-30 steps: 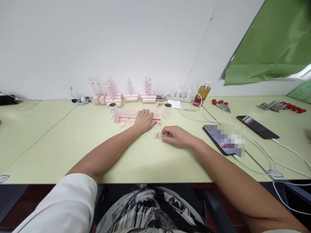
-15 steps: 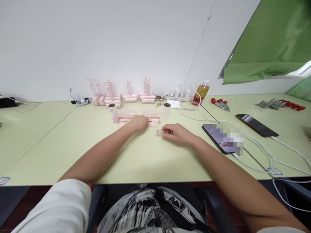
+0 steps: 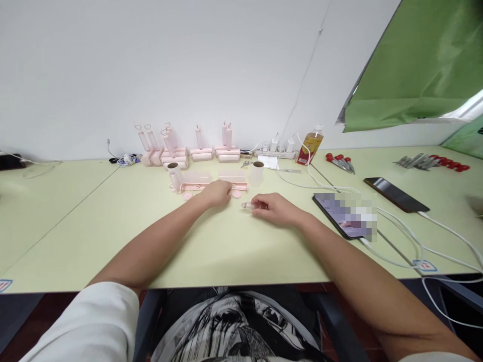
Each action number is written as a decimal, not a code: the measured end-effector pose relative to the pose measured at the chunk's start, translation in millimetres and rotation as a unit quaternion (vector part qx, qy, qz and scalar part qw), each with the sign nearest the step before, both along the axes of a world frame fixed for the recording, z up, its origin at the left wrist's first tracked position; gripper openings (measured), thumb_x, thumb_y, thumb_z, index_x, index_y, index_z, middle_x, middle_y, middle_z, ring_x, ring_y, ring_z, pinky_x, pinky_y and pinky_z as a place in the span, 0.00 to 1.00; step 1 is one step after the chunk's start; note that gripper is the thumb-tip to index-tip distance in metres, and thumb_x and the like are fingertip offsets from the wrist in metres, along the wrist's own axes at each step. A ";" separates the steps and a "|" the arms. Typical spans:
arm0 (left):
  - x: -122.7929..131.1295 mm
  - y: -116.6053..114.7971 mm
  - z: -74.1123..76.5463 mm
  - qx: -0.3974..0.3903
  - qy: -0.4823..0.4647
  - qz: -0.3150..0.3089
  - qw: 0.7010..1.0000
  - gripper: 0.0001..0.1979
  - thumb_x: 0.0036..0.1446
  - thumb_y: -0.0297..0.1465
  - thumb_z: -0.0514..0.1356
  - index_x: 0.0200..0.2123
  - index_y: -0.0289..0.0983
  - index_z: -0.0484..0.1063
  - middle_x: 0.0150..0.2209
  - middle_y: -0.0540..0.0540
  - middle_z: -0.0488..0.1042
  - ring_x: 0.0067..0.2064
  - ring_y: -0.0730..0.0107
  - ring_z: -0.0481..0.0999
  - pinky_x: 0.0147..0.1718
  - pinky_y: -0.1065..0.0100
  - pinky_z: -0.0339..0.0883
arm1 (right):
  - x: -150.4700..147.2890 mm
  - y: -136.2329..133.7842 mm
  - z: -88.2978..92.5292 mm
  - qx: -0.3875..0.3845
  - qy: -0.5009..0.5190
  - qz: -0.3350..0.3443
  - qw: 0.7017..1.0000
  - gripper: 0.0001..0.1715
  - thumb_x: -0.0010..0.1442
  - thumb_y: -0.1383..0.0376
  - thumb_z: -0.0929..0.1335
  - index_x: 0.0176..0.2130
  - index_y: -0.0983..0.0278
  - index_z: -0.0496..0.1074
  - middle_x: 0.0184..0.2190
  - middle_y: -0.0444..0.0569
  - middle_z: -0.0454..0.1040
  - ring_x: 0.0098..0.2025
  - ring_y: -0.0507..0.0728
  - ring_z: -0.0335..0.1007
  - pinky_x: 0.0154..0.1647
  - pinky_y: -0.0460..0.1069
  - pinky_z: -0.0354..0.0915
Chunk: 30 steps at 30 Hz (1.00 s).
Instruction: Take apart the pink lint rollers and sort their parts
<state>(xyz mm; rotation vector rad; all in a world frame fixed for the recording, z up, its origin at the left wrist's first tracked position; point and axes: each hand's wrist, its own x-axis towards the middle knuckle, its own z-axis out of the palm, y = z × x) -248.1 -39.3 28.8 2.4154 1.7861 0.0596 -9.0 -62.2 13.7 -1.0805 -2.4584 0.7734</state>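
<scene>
The right hand (image 3: pixel 273 207) has its fingers around a clear plastic tubular piece (image 3: pixel 246 205); the left hand (image 3: pixel 218 193), whose grip I cannot tell, meets a long pink plastic trough (image 3: pixel 241 187).

You held a slim clear tube (image 3: pixel 247 205) level, nearer you than the pink trough (image 3: pixel 240 186)'s right end; that long trough lay crosswise, partly hidden; two round pink discs (image 3: pixel 236 194) lay flat beside its near edge.

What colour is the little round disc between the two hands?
The disc is pale pink, seen best in the head view.
</scene>
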 end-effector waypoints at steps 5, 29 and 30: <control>5.5 -1.4 -5.1 0.038 0.014 -0.015 0.999 0.08 0.58 0.33 0.55 0.35 0.37 0.73 0.40 0.39 0.76 0.39 0.55 0.76 0.34 0.63 0.64 | 1.7 2.9 -2.0 0.013 0.002 -0.016 1.000 0.15 0.59 0.55 0.67 0.42 0.61 0.74 0.33 0.47 0.76 0.32 0.55 0.68 0.34 0.49 0.60; 29.0 -64.2 -5.4 0.141 0.021 -0.159 0.977 0.16 0.67 0.37 0.46 0.46 0.36 0.69 0.42 0.40 0.75 0.43 0.57 0.74 0.42 0.57 0.62 | -9.9 -3.2 -4.2 -0.152 0.111 -0.053 0.981 0.26 0.55 0.46 0.69 0.24 0.64 0.64 0.17 0.38 0.59 0.20 0.48 0.51 0.22 0.45 0.48; 33.2 -66.4 -7.6 0.145 0.020 -0.156 0.977 0.16 0.68 0.36 0.45 0.46 0.35 0.68 0.42 0.40 0.74 0.43 0.57 0.74 0.40 0.58 0.63 | -11.7 -5.0 -4.1 -0.181 0.123 -0.058 0.974 0.27 0.55 0.45 0.68 0.24 0.63 0.63 0.16 0.37 0.59 0.19 0.47 0.50 0.21 0.45 0.48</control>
